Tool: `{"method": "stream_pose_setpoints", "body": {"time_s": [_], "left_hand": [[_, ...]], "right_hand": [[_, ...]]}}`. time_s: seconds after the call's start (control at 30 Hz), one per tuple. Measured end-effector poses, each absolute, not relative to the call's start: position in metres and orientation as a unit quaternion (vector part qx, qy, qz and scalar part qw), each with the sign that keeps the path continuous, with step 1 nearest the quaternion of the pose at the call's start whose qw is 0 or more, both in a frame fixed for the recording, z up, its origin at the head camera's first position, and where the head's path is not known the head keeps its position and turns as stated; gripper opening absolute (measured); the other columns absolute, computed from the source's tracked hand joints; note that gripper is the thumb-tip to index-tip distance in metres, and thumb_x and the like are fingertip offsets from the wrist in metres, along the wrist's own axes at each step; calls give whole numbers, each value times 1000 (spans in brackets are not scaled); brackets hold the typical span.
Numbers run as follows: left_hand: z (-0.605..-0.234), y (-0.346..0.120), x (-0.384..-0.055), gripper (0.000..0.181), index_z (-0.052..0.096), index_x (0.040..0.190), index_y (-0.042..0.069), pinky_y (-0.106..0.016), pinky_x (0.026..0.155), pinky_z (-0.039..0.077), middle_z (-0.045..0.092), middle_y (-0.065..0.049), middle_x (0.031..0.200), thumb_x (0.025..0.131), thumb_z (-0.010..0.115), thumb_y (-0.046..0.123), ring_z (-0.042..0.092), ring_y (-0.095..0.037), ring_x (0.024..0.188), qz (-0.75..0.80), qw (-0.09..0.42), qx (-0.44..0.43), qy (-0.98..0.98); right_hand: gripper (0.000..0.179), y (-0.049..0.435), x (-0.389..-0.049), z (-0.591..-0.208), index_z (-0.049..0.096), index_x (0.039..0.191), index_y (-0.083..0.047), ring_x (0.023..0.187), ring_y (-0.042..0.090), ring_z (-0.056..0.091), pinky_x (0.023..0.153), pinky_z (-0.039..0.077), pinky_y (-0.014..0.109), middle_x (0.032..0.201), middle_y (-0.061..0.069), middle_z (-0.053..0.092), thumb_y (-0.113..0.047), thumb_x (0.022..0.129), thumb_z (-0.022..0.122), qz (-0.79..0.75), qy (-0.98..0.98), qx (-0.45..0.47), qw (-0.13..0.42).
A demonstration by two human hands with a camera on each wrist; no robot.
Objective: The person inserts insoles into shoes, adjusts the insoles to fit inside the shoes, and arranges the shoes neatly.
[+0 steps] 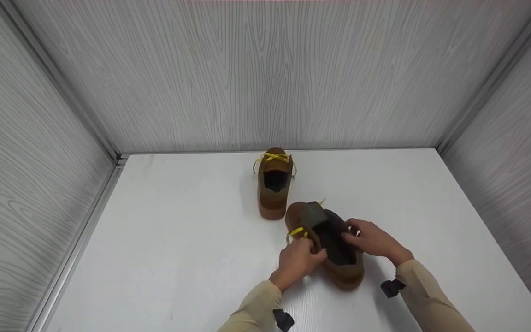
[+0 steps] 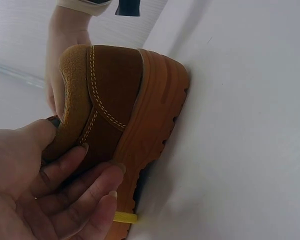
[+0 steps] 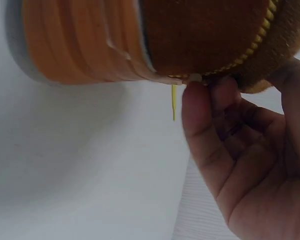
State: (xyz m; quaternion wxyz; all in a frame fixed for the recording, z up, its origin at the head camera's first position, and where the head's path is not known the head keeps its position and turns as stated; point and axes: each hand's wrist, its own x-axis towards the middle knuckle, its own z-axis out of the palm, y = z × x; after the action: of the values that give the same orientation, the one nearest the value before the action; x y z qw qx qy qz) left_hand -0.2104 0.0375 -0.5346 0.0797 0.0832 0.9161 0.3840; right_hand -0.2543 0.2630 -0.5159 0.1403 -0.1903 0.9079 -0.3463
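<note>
A brown lace-up shoe [image 1: 345, 278] sits at an angle on the white table, heel toward the person. Its grey-green tongue [image 1: 314, 215] is folded forward over the toe, leaving the dark inside wide exposed. My left hand [image 1: 298, 260] pinches the collar's left side, thumb at the inner edge and fingers along the outer wall. On the opposite side, my right hand [image 1: 372, 238] grips the collar with the thumb inside and the fingers outside. Yellow lace [image 1: 296, 231] hangs loose near the left hand. Stitching and a thick orange-brown sole [image 2: 152, 110] show in the left wrist view.
A matching shoe [image 1: 272, 201] stands farther back, toe toward the back wall, its yellow laces [image 1: 275, 157] crossed on top. The held shoe's toe is close beside its heel. Grey wood-grain panels [image 1: 256, 78] enclose the white table [image 1: 168, 230] at the back and both sides.
</note>
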Motion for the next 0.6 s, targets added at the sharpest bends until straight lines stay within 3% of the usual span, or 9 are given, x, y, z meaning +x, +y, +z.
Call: {"method": "stream_pose_setpoints", "body": {"time_s": [0.3,0.6], "left_hand": [[-525,33,-220,35,52,60,16,-28,46,33,42,7,53,86,60,37,42,-10,49,329,53,114,936],[-521,11,-233,26,56,68,15,-29,51,35,48,4,62,84,62,35,46,-13,57,304,40,106,946]], "right_hand": [[11,250,-248,-514,58,96,-8,56,15,56,51,46,33,73,0,57,-17,94,53,-339,920,-155,121],[15,224,-237,-519,49,103,-3,52,19,59,48,50,34,74,7,57,-15,94,51,-404,899,-96,139]]}}
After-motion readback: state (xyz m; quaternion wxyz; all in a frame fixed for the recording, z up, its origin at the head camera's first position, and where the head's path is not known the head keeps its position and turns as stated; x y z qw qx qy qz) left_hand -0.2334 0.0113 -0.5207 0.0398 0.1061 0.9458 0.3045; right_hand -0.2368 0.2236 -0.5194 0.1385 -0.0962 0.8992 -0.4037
